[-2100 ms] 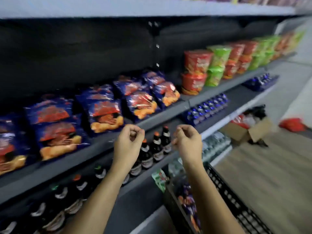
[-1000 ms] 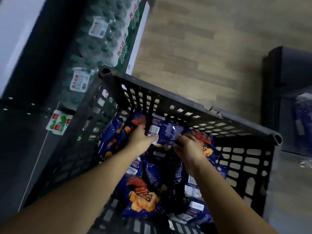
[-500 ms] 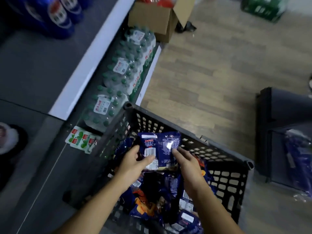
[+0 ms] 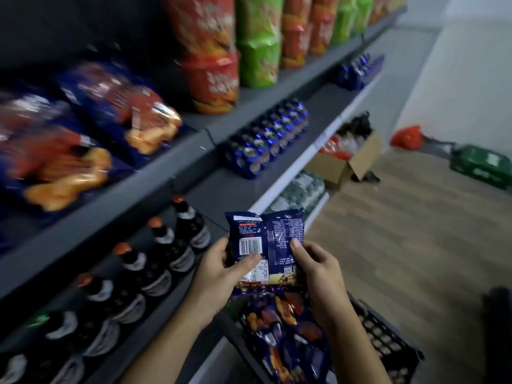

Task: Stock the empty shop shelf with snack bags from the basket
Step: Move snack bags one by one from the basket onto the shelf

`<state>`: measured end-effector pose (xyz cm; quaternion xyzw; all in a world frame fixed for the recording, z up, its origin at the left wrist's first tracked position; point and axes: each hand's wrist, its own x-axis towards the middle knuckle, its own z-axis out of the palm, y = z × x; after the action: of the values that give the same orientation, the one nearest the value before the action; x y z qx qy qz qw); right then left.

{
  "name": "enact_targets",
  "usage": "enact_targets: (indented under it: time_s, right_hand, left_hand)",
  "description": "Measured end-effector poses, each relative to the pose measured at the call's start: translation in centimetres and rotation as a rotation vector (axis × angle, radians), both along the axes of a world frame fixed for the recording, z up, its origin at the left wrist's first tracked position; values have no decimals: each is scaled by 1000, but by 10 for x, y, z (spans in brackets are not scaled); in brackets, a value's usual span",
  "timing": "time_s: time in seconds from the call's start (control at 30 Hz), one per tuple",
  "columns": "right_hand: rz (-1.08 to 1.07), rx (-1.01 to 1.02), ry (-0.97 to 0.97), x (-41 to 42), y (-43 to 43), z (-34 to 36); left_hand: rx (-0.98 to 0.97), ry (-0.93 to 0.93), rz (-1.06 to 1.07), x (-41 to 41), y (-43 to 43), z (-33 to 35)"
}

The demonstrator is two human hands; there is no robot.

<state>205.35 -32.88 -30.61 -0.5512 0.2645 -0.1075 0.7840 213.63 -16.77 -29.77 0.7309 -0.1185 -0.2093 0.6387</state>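
Observation:
A blue snack bag [image 4: 273, 236] is held upright above the basket, its back with the barcode facing me. My left hand [image 4: 221, 273] grips its left edge, thumb across the barcode. My right hand [image 4: 315, 270] grips its right edge. Below them the dark plastic basket [image 4: 388, 339] holds several more blue snack bags [image 4: 288, 336]. On the grey shelf [image 4: 155, 173] at upper left lie blurred blue snack bags [image 4: 91, 128] in a row.
Red and green noodle cups [image 4: 235, 51] stand to the right of the bags on the same shelf. Dark bottles [image 4: 155, 259] and blue cans [image 4: 266, 139] fill the shelf below. A cardboard box [image 4: 346, 159] and green crate [image 4: 482, 164] sit on the wooden floor.
Both hands reached into the basket, took hold of one snack bag and lifted it out. My view has swung up from the basket to the shelves.

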Motion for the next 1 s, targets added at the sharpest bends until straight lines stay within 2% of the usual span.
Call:
enact_targets:
  time_s: [0.17,0.37,0.5,0.63,0.87,0.93,1.0]
  right_hand:
    - [102,-47,-194,23,70,81]
    - [385,-177,-376,34,179,167]
    - [582,-110,-384,34,260,200]
    - [703,-84,-408,28,338,219]
    - [763,-76,-430,24,446,228]
    - [727,-68,-452,23,469,229]
    - [720,-157,-491,22,491,229]
  left_hand:
    - [-43,-131,121,-22,84,93]
    - [-53,-341,434,-56,197,173]
    - [-59,-389,640,-75,275,195]
    - [-96,-413,755,-99,349,210]
    - [-131,-426,912,-130,441,223]
    - [6,-522,1011,-131,459,221]
    - [221,-656,1102,-131,474,220]
